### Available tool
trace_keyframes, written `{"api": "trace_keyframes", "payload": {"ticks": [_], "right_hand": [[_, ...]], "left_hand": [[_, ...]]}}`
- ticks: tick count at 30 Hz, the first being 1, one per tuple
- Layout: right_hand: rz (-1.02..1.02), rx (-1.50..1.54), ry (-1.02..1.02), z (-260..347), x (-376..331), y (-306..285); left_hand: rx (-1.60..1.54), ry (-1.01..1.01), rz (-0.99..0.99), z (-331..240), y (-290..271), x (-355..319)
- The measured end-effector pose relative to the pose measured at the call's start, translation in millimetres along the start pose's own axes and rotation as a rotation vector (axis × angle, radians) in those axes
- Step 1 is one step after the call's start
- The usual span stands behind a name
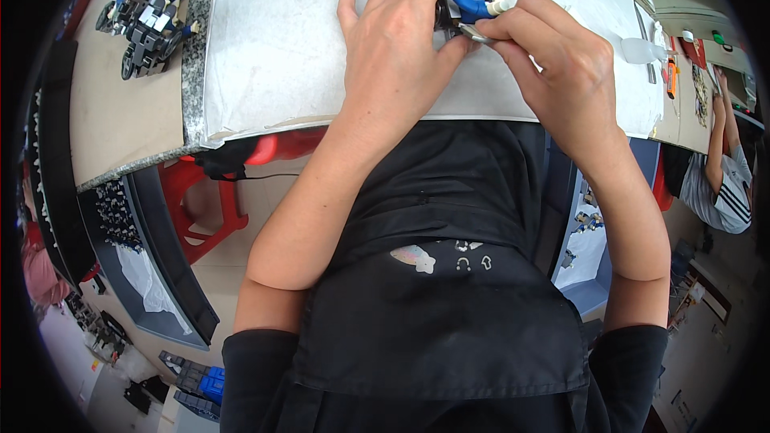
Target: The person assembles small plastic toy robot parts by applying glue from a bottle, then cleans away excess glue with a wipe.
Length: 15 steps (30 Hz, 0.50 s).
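Over the white-covered work surface (273, 48), my left hand (393, 44) is closed around a small toy figure (475, 6) with blue clothing and pale hands. A black part beside the figure is mostly covered by my fingers. Pinched in my right hand (561, 52) is a small flat metal blade (473, 33), whose tip meets the underside of the figure near my left thumb. Its handle is hidden in my right fingers.
Toy motorcycles with blue figures (152, 20) stand at the far left. A clear plastic bottle (639, 50) and an orange cutter (672, 78) lie at the right. Grey trays (180, 293) with small parts flank my lap. Another person (718, 180) works at far right.
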State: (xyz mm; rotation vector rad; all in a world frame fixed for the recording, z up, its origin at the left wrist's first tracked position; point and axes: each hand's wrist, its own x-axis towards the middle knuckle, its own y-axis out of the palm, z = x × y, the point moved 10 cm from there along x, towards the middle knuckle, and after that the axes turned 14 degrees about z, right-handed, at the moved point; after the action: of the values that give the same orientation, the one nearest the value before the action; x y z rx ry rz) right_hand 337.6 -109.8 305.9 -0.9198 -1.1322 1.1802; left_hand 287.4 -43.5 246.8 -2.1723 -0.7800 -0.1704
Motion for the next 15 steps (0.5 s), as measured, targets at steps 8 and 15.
{"api": "trace_keyframes", "payload": {"ticks": [8,15], "right_hand": [[-0.056,0.093,-0.031,-12.3,3.2,-6.8],[-0.250,0.028,-0.084,0.1,-27.0,-9.3]], "left_hand": [[-0.032,-0.090,0.102,-0.2,6.6,8.1],[-0.104,-0.103,0.179,0.5,6.5,10.8]]}}
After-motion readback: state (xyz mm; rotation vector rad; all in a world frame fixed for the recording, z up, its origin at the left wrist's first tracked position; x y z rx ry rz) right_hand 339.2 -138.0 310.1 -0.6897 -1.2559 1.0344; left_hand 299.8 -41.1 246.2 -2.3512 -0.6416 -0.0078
